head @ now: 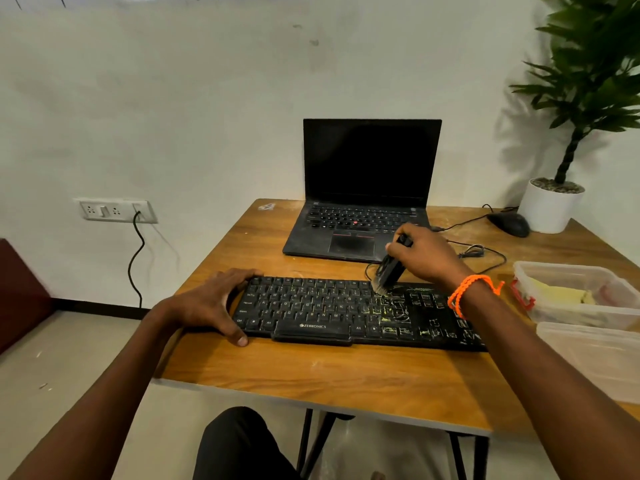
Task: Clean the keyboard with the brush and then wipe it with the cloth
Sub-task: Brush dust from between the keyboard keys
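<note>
Head view shows my right hand [420, 258] curled round the brush [389, 271], bristles angled down and toward me onto the top row of the keyboard [346, 311], right of centre. My left hand [211, 301] holds the keyboard's left end, fingers draped over it. I judge brushing is partly done: yellowish grit remains across the right-hand keys. Wiping hasn't begun. Its long axis runs left to right along the table [346, 375].
</note>
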